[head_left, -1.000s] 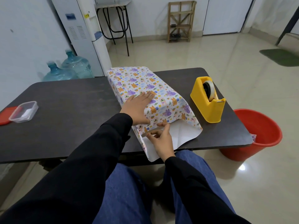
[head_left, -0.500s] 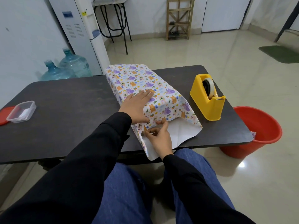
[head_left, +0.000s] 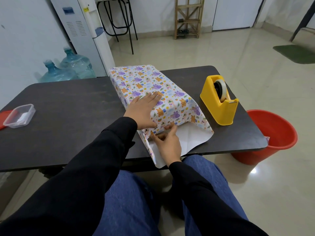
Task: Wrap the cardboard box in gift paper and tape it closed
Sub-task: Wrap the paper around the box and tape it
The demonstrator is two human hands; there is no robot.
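On table (head_left: pixel 68 108), boxy gift paper (head_left: pixel 150 80)

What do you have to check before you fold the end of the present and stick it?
1. Left hand flat on top, pressing the gift paper down: ok.
2. Right hand at the near end's paper edge: ok; whether it pinches, cannot tell.
3. Near end closed: not ok, the white flap lies open.
4. Tape dispenser with a roll, close on the table: ok.
5. Far end folded: cannot tell.
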